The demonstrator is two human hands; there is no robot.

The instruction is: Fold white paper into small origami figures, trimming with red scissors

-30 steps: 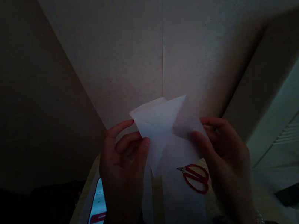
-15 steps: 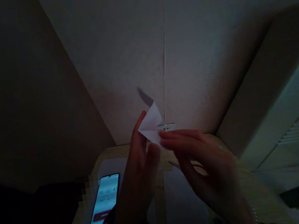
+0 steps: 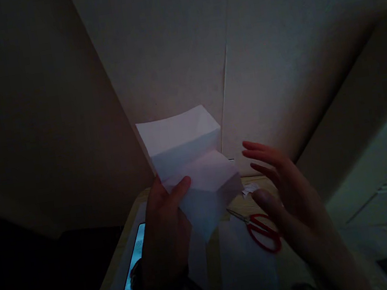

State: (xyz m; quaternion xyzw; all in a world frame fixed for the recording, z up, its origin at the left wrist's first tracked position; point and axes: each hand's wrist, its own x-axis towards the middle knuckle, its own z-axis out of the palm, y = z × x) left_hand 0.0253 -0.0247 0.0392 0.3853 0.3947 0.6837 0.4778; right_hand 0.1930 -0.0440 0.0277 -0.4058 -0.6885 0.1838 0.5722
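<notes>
From where I stand, the biggest thing is the pale wall (image 3: 164, 47), matte and dim, with a slightly wavering vertical seam running down it. Against its foot sits a light wooden table (image 3: 214, 263), its far left corner rounded. Flat white sheets (image 3: 246, 253) lie on either side of a bare strip of wood.

Above the table, in front of the wall, is a folded paper (image 3: 186, 146), white, thin and crisp. A long crease crosses it near the top, with a broad flap leaning back from that line; lower down, a faceted fold juts toward the right, its flank in shadow, and the bottom narrows to a point. Whether the folds enclose a pocket, I cannot tell.

The left hand (image 3: 166, 221) pinches its left edge, thumb pressed flat on the near face. The right hand (image 3: 293, 193) is apart from it, to the right, fingers spread and loosely curved.

A phone (image 3: 135, 265), its glassy screen glowing blue, rests on the left sheet, partly behind the left forearm. Scissors (image 3: 251, 218) with looped red handles and metal blades lie at the right sheet's far end. Beyond them are small, crumpled-looking white scraps (image 3: 250, 189).
</notes>
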